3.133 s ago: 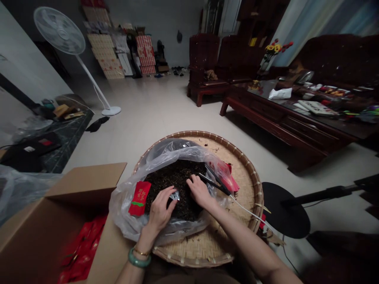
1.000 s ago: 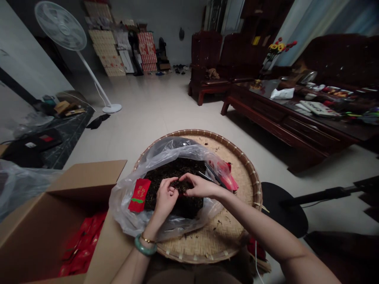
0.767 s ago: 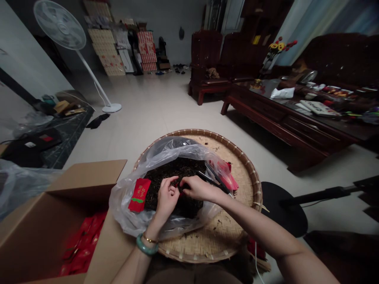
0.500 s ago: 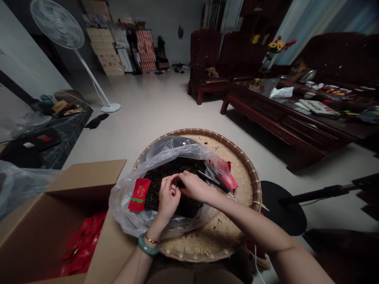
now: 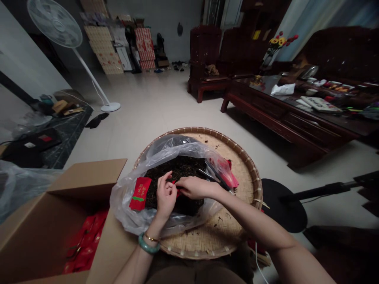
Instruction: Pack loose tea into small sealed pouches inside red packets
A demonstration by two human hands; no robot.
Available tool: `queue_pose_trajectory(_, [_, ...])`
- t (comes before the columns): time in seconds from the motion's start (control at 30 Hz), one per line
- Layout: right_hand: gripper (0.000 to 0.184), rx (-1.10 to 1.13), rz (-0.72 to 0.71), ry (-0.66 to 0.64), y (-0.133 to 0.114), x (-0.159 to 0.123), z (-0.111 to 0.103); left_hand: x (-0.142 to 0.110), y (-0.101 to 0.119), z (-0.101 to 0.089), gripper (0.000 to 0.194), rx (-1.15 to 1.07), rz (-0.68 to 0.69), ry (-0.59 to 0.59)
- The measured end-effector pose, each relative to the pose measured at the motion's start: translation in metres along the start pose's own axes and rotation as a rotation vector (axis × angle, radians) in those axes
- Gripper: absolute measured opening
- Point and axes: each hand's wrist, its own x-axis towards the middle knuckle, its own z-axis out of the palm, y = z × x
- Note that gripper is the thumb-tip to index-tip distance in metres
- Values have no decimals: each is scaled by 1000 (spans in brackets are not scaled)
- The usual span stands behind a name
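Over a clear plastic bag (image 5: 127,219) of dark loose tea leaves (image 5: 186,163), my two hands meet at a small red packet (image 5: 177,192). The fingers of my left hand (image 5: 166,195), a green bangle at its wrist, are curled with the packet between thumb and fingertips. My right hand (image 5: 194,187) pinches the same packet from the other side; its fingertips are partly hidden. Left of them, a stack of flat red packets (image 5: 139,193) with gold print and a green band lies on the bag. A dark-handled tool (image 5: 217,175) rests at the bag's right side.
A round woven bamboo tray (image 5: 251,169) carries the bag and more red packets (image 5: 232,179). On the left stands an open cardboard box (image 5: 97,173) with red packets (image 5: 85,244) inside. A black round stand base (image 5: 284,209) is at right; a wooden table (image 5: 266,114) stands beyond.
Both hands have shifted slightly left and drawn a little apart, showing more of the red packet. My left fingers have spread somewhat. The camera view has moved slightly.
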Motion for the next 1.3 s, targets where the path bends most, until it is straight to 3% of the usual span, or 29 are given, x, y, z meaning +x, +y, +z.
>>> queue_pose_trajectory(0.1, [27,47,-56,-89,5,0,-3,1,2,1,41,-22,11,23])
queue_pose_trajectory(0.2, [27,77,-31,-77,8,4,-4,1,5,3,42,-49,9,-11])
queue_pose_trajectory(0.33, [18,176,130,161,8,9,-3,2,5,4,50,-83,11,-64])
queue_pose_trajectory(0.43, [19,248,140,276,5,9,-5,4,2,2,55,-91,-3,-60])
queue_pose_trajectory(0.57, [29,280,55,181,3,6,-7,5,0,1,59,-54,-3,-17])
queue_pose_trajectory(0.67, [27,176,34,134,2,7,-5,3,-1,3,58,-49,32,-12])
queue_pose_trajectory(0.8, [19,8,118,133,-2,9,-3,2,-3,3,57,-35,80,-7])
queue_pose_trajectory(1.0, [16,79,67,204,-3,1,-11,6,-5,-1,57,21,50,47])
queue_pose_trajectory(1.17, [20,5,24,-4,2,0,-3,6,-6,-1,57,4,63,44])
queue_pose_trajectory(1.3, [31,160,22,206,20,3,7,6,-8,-6,55,63,4,49])
